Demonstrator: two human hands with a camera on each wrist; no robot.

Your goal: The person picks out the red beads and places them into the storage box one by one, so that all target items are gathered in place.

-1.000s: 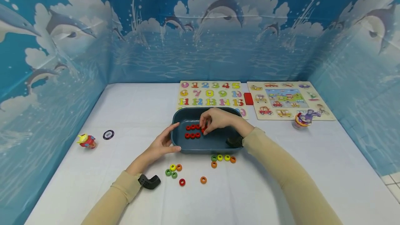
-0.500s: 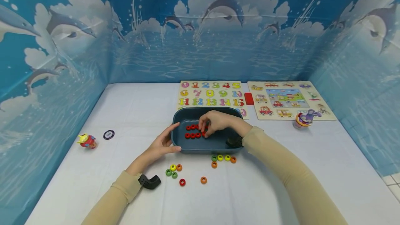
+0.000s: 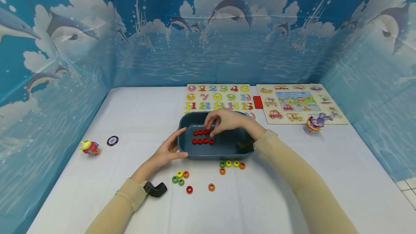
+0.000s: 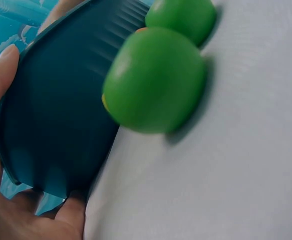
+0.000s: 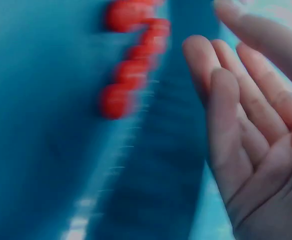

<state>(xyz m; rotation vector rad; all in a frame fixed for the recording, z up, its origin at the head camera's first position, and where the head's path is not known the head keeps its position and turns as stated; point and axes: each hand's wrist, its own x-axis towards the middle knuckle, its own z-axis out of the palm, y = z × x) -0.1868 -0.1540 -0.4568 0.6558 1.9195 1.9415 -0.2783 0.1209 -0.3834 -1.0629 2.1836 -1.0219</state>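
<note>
A dark blue-green plastic tub [image 3: 227, 146] stands mid-table, with two rows of red ring beads [image 3: 200, 141] on its floor. My left hand [image 3: 166, 151] holds the tub's left end, thumb at the near corner and fingers along the end wall; the left wrist view shows fingertips at the tub wall [image 4: 55, 115]. Over the tub, my right hand [image 3: 227, 121] hovers just above the right end of the rows, partly covering the far one. In the right wrist view its fingers [image 5: 226, 110] are apart from the red beads [image 5: 116, 101], with nothing between them.
Green, yellow and orange beads [image 3: 236, 164] lie before the tub; more beads [image 3: 181, 182], one red [image 3: 189, 189], lie nearer. Behind are a number puzzle board [image 3: 217, 96], a red block [image 3: 258, 102] and a vehicle puzzle [image 3: 297, 102]. Toy figures [image 3: 90, 148] stand at both sides.
My right hand has set a red bead at the right end of the near row, let it go and lifted slightly away. The left hand has stayed at the tub.
</note>
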